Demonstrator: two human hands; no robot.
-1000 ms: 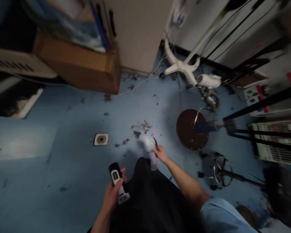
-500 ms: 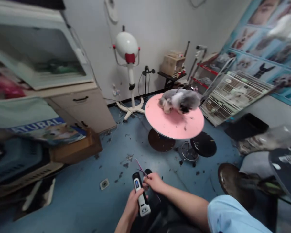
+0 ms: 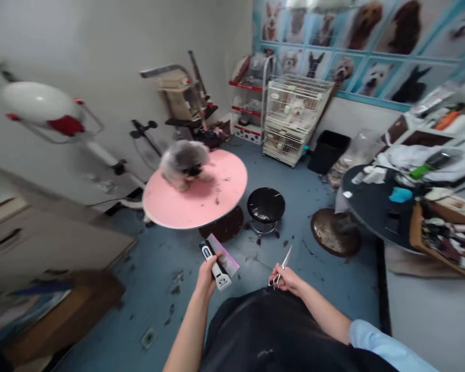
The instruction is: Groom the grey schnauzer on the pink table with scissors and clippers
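Note:
My left hand (image 3: 206,275) is closed around a white and black hair clipper (image 3: 221,280) with a small lit display. A comb (image 3: 230,259) with a pink-purple edge lies against the clipper in the same hand. In my right hand (image 3: 290,279) is a pair of silver scissors (image 3: 287,256), its blades pointing up and away from me. Beyond both hands, a grey, fluffy dog (image 3: 184,160) is on a round pink table (image 3: 178,216), its head low and its outline slightly blurred. Hair clippings are scattered on the tabletop.
A black stool (image 3: 266,204) stands right of the pink table. Farther right, a dark round table (image 3: 366,206) bears a box of tools (image 3: 439,258). Wire cages (image 3: 281,121) stand at the back. A white dryer on a stand (image 3: 39,103) is at left.
My view has swung right. My hands have moved apart, the right one with the scissors. The comb now shows broadside beside the clipper in my left hand.

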